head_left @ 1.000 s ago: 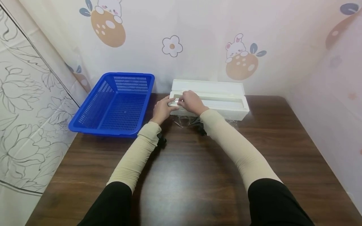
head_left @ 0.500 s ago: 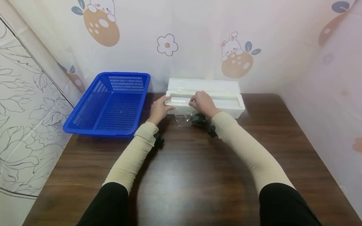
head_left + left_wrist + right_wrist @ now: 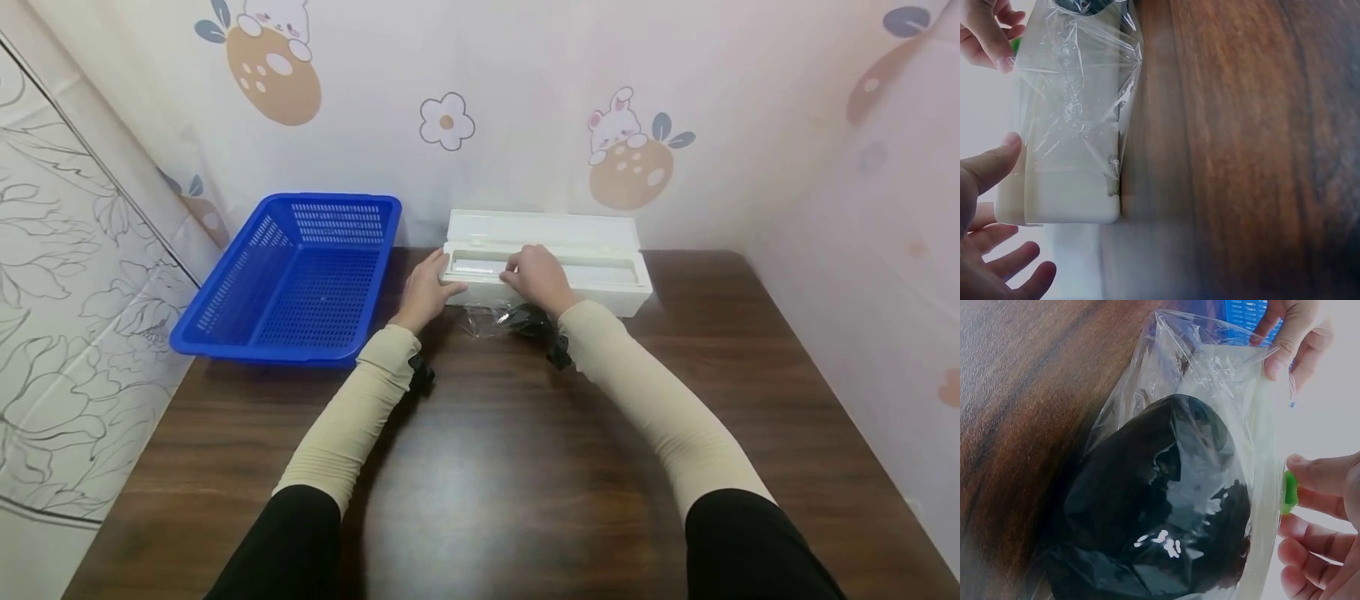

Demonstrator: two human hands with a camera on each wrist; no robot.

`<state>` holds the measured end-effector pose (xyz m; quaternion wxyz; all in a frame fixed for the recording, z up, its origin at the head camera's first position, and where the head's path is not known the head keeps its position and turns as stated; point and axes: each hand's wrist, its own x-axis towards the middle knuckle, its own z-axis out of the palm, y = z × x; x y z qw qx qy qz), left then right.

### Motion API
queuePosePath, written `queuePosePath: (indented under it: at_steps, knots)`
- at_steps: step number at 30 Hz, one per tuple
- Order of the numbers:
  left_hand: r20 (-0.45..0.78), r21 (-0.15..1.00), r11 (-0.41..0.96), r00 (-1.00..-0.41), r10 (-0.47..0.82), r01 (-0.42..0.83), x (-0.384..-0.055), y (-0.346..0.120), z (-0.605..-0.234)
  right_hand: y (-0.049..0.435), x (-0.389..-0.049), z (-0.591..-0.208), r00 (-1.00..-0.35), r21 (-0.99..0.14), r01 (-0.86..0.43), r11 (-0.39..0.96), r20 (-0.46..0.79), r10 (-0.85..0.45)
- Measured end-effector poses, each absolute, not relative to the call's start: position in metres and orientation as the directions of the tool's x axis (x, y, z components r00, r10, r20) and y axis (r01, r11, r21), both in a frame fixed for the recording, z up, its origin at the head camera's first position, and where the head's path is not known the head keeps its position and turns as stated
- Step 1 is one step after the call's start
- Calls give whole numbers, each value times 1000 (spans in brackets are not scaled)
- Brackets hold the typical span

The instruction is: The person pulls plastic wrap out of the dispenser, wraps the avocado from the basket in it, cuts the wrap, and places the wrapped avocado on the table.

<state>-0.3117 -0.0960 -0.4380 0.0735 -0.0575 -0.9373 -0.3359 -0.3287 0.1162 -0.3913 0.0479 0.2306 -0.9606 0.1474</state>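
Note:
A long white cling film dispenser point(image 3: 611, 293) lies at the back of the table, its lid point(image 3: 540, 225) raised. My left hand point(image 3: 425, 292) holds its left end, thumb on the front side and fingers round the end. With thumb and forefinger, my right hand point(image 3: 540, 273) pinches a small green slider point(image 3: 1289, 492) on the front edge, left of the middle. Clear film point(image 3: 1075, 112) hangs down over the front side. In the right wrist view a dark, rounded, glossy thing point(image 3: 1147, 487) shows under the film; in the head view it is partly behind my right wrist.
A blue perforated plastic basket point(image 3: 285, 350) stands left of the dispenser, near my left forearm. A patterned curtain point(image 3: 450, 183) hangs right behind the table. The brown wooden table point(image 3: 480, 467) stretches toward me under both arms.
My right hand has moved right along the dispenser's front edge, then stayed almost still over the last half second. The left hand keeps to the left end.

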Motion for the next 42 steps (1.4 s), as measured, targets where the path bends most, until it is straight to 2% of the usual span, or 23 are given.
queuePosePath:
  at_steps: [8, 19, 26, 36, 42]
  knots:
    - [165, 622, 770, -985, 43, 138, -311, -96, -438, 118, -330, -393, -887, -253, -458, 852, 190, -421]
    - [143, 574, 811, -989, 35, 112, -309, -94, -436, 131, -326, -386, -927, -261, -375, 890, 139, -349]
    - [149, 577, 810, -989, 15, 99, -310, -96, -435, 168, -326, -382, -962, -286, -274, 918, 75, -263]
    - [171, 572, 813, -985, 12, 109, -311, -95, -434, 252, -319, -381, -988, -326, -154, 933, 46, -147]
    - [150, 601, 793, -989, 11, 100, -312, -95, -436, 273, -312, -381, -996, -371, -94, 924, 31, -89]
